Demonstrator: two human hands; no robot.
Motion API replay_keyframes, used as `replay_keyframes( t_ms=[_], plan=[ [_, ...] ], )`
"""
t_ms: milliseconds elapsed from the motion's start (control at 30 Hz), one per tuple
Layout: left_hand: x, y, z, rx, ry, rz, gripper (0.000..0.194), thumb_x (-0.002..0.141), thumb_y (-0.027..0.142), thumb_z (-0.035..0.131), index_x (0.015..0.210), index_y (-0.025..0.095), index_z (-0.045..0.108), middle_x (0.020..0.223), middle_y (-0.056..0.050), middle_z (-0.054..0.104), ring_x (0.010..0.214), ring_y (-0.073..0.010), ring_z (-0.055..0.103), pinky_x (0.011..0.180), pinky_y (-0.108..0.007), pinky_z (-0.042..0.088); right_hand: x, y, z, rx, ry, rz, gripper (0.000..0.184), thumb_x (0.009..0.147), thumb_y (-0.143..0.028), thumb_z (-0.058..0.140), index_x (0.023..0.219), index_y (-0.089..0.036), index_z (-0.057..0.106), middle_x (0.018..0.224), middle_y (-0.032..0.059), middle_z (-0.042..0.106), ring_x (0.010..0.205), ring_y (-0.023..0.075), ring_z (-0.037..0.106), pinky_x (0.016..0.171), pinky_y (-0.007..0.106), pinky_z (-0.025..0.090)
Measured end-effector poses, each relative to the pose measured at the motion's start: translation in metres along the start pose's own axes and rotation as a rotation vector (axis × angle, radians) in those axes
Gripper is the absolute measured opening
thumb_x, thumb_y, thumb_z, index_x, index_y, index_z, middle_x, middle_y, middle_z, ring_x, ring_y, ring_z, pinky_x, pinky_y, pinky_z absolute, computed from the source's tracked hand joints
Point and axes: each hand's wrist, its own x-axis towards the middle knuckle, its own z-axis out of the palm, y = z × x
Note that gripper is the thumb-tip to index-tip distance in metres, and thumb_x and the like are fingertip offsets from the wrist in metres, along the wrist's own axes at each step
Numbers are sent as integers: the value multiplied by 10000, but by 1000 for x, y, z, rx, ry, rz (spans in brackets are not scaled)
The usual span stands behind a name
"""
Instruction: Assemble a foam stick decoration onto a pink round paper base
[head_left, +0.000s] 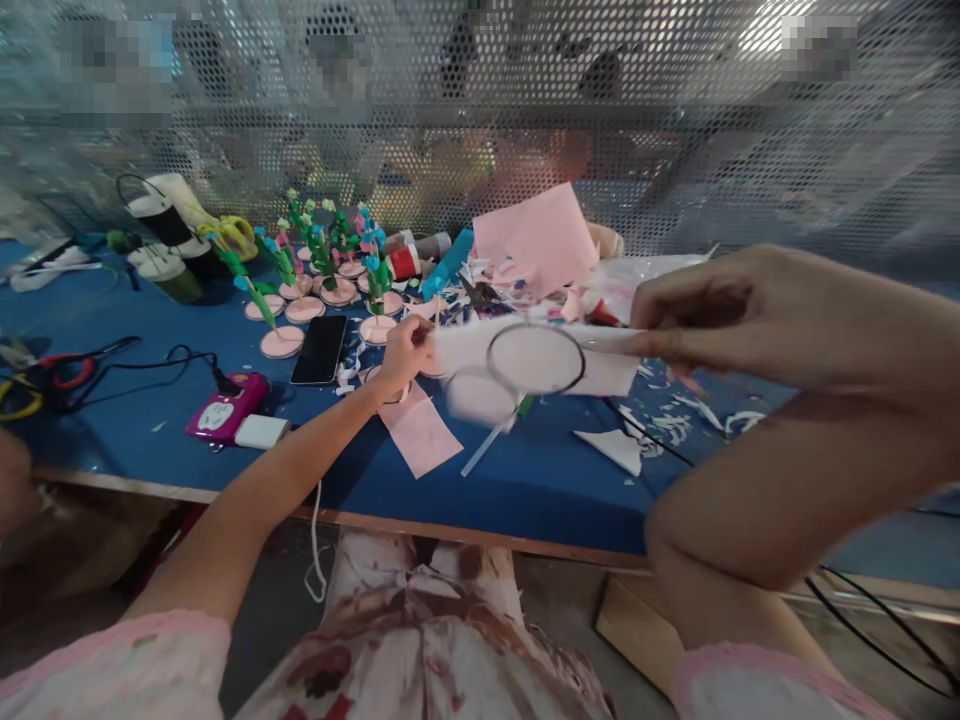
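A pair of round, thin dark-rimmed glasses (536, 358) hangs over the table's front half, partly smeared by motion. My right hand (720, 310), large and close to the camera, pinches what looks like a pale side arm of them. My left hand (409, 350) has its fingers closed at the left end of a blurred whitish piece (461, 345); whether that belongs to the glasses or is paper, I cannot tell. Below the left hand lies a strip of pink paper (424, 435). A translucent stick (484, 450) rests right of it.
Several small artificial flowers (322, 260) stand on pink discs. A black phone (319, 350), purple power socket (229, 408) and scissors (71, 370) are at left. Paper scraps and a pink sheet (536, 235) lie behind. People are behind the perforated metal screen (420, 120).
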Motion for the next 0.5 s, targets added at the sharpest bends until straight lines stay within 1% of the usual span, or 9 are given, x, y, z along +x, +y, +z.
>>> replay_keyframes(
  t_ms=[33,100,133,233,267,333,367,467,500],
  plan=[
    [0,1,0,-8,-2,0,131,665,84,565,639,178,479,641,11,531,619,-114,522,585,-233,430,0,1,0,-4,13,14,713,508,-914,350,560,-220,505,469,14,512,443,129,437,494,317,340],
    [0,2,0,-28,-6,-14,126,675,93,553,637,179,469,625,14,524,596,-109,518,570,-227,431,0,1,0,-70,145,77,729,513,-924,315,549,-220,499,446,12,498,434,129,428,510,328,333],
    [0,2,0,-38,-10,-17,125,677,97,551,638,179,465,621,15,523,585,-106,515,560,-225,430,0,1,0,-87,159,79,732,512,-927,306,537,-219,489,440,11,494,432,127,422,515,329,332],
    [0,2,0,-13,-12,5,109,675,122,572,648,174,480,650,6,542,609,-111,522,569,-227,436,1,-1,1,-49,2,-2,742,491,-938,307,516,-217,478,452,8,489,443,120,409,513,320,336],
    [0,2,0,-1,-8,8,104,672,123,574,650,172,485,657,4,544,611,-110,520,570,-227,435,2,-2,2,-51,12,5,755,479,-947,291,518,-218,483,454,11,490,448,123,413,517,322,336],
    [0,1,0,5,-1,1,103,672,110,564,644,169,485,646,9,532,603,-103,511,567,-222,429,5,-2,3,-86,133,56,779,454,-962,257,519,-219,482,452,20,495,457,132,426,530,329,331],
    [0,1,0,-1,3,-2,108,675,103,555,639,170,480,634,13,523,595,-100,506,563,-219,425,6,-2,4,-90,149,59,779,444,-965,259,514,-219,475,450,21,493,456,132,425,532,330,329],
    [0,1,0,5,-5,6,113,674,97,566,641,172,489,642,10,532,607,-104,510,566,-221,424,8,-3,5,-34,-12,-32,747,447,-948,312,515,-222,474,459,13,492,452,126,414,525,323,331],
    [0,2,0,15,-4,5,112,670,90,570,647,172,497,647,8,538,609,-106,510,565,-223,422,8,-3,5,-40,-7,-23,742,453,-943,313,520,-224,483,449,12,487,443,126,409,529,328,332]
  ],
)
